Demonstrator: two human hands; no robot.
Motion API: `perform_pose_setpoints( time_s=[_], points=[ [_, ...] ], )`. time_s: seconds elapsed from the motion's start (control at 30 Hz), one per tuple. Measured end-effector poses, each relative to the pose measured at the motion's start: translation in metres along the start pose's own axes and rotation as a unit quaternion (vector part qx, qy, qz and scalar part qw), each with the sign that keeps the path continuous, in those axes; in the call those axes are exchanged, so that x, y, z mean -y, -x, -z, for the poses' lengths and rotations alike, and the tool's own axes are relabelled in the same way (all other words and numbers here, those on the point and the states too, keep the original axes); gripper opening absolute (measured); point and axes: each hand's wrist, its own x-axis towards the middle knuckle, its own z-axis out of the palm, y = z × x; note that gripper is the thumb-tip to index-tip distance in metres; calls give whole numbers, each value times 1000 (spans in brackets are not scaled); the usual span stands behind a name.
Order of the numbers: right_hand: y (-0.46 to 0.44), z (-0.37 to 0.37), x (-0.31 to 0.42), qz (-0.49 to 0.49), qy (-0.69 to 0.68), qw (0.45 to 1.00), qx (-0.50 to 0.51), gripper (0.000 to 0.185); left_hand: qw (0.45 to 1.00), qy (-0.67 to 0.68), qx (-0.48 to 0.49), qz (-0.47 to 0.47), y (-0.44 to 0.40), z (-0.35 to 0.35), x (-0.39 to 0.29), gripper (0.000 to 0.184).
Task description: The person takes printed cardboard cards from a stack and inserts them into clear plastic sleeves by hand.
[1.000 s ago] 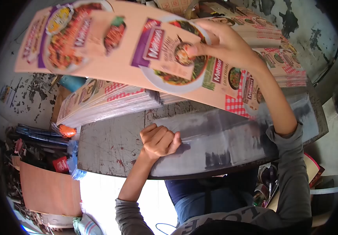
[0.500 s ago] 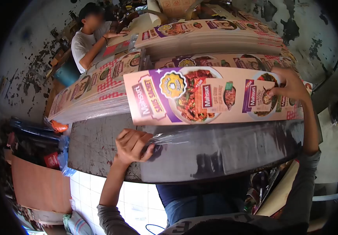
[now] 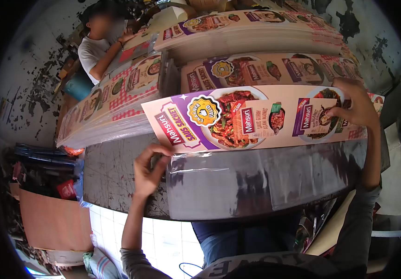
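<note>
A long printed cardboard strip (image 3: 195,132) with food pictures and "Mahsuri" lettering is tilted above the table edge. Its right end is in my right hand (image 3: 356,104), with the thumb on the printed face and the fingers behind. Below it, a clear plastic sleeve (image 3: 251,186) lies flat on the dark table, its upper edge meeting the strip's lower edge. My left hand (image 3: 149,169) is curled at the sleeve's upper left corner, thumb and forefinger close together there, beside the strip's lower left corner. The exact contact of those fingertips is partly hidden.
Stacks of similar printed strips stand behind (image 3: 256,39) and at the left (image 3: 112,100), with another printed strip (image 3: 275,69) lying between. A person in a white shirt (image 3: 96,53) is at the far left. The scratched tabletop (image 3: 112,169) shows at left.
The printed strip has shifted slightly right and tilted, its left end lower. My left hand has moved up and left to the strip's lower left corner. My right hand keeps its hold.
</note>
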Motion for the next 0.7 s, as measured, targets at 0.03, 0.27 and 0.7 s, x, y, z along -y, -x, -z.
perform_pose_setpoints(
  time_s=[0.03, 0.27, 0.7],
  points=[
    [2, 1, -2, 2, 7, 1000, 1, 41, 992, 117, 15, 46, 0, 8, -2, 12],
    [7, 4, -19, -49, -39, 996, 70, 40, 989, 13, -23, 144, 13, 7, -14, 28],
    [11, 11, -27, -25, -22, 995, 92, 60, 963, 140, -94, 210, 11, -4, -16, 41]
  ],
)
